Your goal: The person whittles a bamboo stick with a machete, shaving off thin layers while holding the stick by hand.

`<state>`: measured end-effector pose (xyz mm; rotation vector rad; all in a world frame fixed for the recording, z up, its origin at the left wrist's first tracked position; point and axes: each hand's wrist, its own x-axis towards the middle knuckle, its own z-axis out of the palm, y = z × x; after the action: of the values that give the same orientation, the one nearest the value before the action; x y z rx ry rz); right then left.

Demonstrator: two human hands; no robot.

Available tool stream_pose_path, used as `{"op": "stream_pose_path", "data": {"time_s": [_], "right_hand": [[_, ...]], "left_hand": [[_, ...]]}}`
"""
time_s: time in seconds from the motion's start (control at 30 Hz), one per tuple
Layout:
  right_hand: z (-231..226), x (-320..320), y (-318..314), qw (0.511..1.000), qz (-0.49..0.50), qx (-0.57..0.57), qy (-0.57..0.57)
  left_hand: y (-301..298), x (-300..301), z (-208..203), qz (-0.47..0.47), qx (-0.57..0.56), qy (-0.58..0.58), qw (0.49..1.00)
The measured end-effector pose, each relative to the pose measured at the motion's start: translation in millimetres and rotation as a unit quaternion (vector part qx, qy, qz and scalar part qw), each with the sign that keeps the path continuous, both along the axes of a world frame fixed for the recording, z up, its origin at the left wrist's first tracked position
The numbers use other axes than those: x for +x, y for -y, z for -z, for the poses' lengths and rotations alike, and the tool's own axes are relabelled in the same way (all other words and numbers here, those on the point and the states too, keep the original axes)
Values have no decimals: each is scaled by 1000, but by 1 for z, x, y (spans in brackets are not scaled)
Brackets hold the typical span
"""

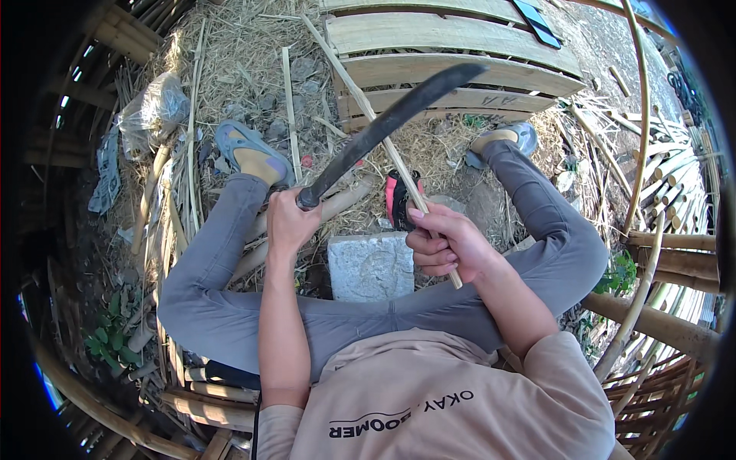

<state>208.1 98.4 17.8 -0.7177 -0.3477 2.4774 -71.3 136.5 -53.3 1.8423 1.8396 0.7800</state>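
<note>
Note left fingers [288,214] closed around machete [349,163], right fingers [425,244] around bamboo strip [402,168], either side of stone block [369,265]; beware possible right-hand cuts from a twisting strip.

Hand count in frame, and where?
2. Left hand, left of centre, around the handle end of the machete; right hand, right of centre, closed around the pale wooden strip. No other hand shows.

Between the left grip [294,224] and right grip [452,244], room lies open above the block [368,268]. Farther out, the crossed blade [418,103] and stick [402,166] obstruct a straight reach to the crate [445,34]. The left leg [211,264] and right leg [556,222] bound the sides.
</note>
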Motion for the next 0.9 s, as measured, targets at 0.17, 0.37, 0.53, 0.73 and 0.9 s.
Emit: {"op": "stream_pose_path", "data": {"time_s": [0.17,0.37,0.53,0.73,0.9], "right_hand": [[12,1,0,999,-2,8,-37],[9,1,1,1000,-1,-3,-20],[6,-2,1,1000,8,6,29],[7,-4,0,998,17,25,53],[7,-6,1,998,15,20,52]], "left_hand": [[7,18,2,87,-29,39,995],[4,20,6,80,0,17,997],[4,20,3,50,6,0,999],[2,17,4,20,11,-30,999],[0,11,4,-15,66,-90,994]]}}
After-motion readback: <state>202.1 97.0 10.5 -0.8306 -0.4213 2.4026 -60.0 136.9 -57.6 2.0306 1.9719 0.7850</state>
